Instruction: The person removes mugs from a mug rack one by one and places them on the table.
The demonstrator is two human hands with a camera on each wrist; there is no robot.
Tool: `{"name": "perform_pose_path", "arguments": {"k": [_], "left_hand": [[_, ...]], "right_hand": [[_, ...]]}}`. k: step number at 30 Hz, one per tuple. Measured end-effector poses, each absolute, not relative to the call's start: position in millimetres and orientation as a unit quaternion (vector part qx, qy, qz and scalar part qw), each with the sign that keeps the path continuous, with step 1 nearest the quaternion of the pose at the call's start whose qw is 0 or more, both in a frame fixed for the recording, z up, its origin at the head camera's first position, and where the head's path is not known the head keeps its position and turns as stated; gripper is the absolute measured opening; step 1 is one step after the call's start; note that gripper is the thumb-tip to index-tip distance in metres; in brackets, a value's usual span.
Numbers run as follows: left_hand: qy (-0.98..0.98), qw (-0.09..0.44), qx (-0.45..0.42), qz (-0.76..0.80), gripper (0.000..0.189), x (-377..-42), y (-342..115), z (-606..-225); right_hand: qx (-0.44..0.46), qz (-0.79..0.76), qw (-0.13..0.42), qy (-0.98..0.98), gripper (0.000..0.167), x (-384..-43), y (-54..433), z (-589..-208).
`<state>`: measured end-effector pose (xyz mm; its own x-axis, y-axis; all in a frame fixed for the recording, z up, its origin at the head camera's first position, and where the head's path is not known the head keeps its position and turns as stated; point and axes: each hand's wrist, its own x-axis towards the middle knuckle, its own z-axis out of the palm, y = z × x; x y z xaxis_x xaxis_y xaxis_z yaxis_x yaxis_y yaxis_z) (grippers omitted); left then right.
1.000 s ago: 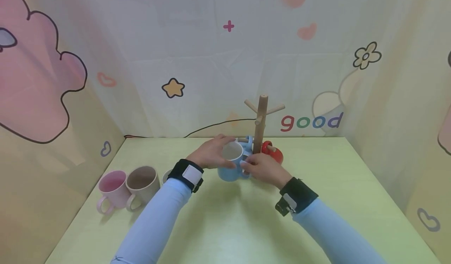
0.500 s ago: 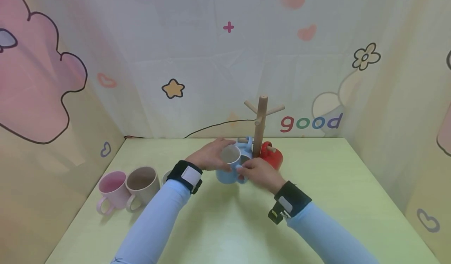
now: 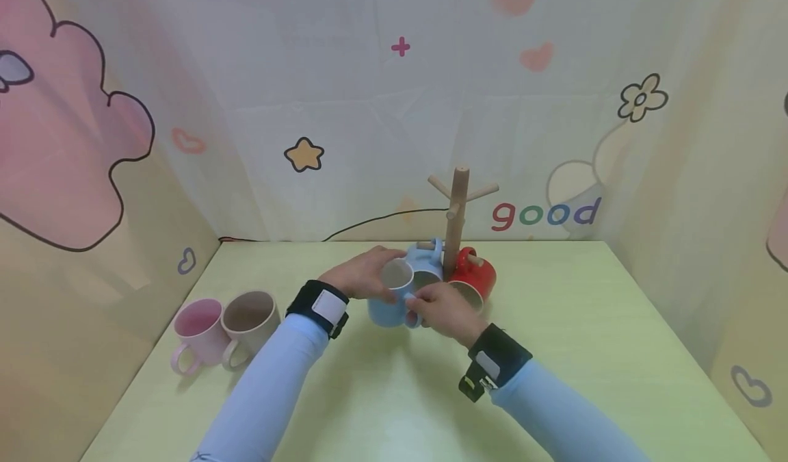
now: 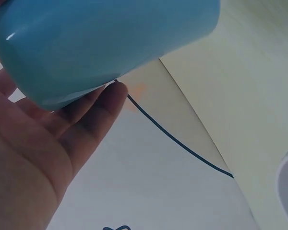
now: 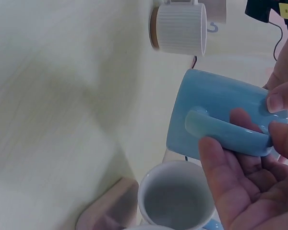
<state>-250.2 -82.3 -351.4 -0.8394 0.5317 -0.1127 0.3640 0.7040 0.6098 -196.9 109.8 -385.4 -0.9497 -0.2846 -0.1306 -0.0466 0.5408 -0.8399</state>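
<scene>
Both hands hold a light blue mug (image 3: 383,313) above the table, in front and to the left of a wooden mug tree (image 3: 457,219). My left hand (image 3: 362,274) grips its body near the rim, fingers on the far side and thumb on the near side. My right hand (image 3: 448,313) pinches the mug's handle (image 5: 225,130), which faces right. Behind it, a second blue mug (image 3: 425,257) hangs by its handle on a low peg. A red mug (image 3: 485,278) hangs on another low peg at the right, its mouth tilted downward and partly hidden by my right hand.
At the left of the table (image 3: 591,352) stand a pink mug (image 3: 200,332) and a greyish-beige mug (image 3: 250,322), handles toward me. A white ribbed mug (image 5: 180,28) shows in the right wrist view. Upper pegs on the tree bear nothing. A printed curtain (image 3: 345,106) closes off the back.
Both hands have brought the blue mug left and slightly nearer to me, away from the tree. More of the red mug and the hanging blue mug now shows.
</scene>
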Motion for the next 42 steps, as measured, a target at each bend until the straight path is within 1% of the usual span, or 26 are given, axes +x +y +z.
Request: {"name": "perform_pose_path", "arguments": {"k": [3, 7, 13, 21, 26, 33, 42], "left_hand": [[0.912, 0.153, 0.245, 0.289, 0.076, -250.0, -84.9, -350.4], [0.917, 0.155, 0.237, 0.281, 0.068, -248.4, -87.9, -344.9], [0.926, 0.122, 0.218, 0.283, 0.068, -251.1, -93.7, -336.9], [0.932, 0.077, 0.207, 0.289, 0.069, -257.8, -108.4, -332.7], [0.935, 0.066, 0.191, 0.290, 0.072, -259.9, -120.4, -333.3], [0.950, 0.054, 0.156, 0.265, 0.074, -263.1, -140.1, -339.8], [0.969, 0.030, 0.078, 0.232, 0.073, -266.1, -164.7, -349.6]], "right_hand": [[-0.098, -0.477, 0.125, 0.864, 0.017, -196.0, 105.9, -387.9], [-0.099, -0.475, 0.127, 0.865, 0.017, -195.9, 99.7, -394.5], [-0.107, -0.480, 0.150, 0.858, 0.020, -192.1, 90.1, -404.1], [-0.092, -0.472, 0.142, 0.865, 0.020, -188.7, 83.1, -411.1], [-0.078, -0.467, 0.140, 0.870, 0.020, -189.0, 80.6, -411.2], [-0.072, -0.460, 0.117, 0.877, 0.022, -187.5, 72.2, -414.1], [-0.055, -0.478, 0.106, 0.870, 0.024, -185.1, 57.3, -423.5]]}}
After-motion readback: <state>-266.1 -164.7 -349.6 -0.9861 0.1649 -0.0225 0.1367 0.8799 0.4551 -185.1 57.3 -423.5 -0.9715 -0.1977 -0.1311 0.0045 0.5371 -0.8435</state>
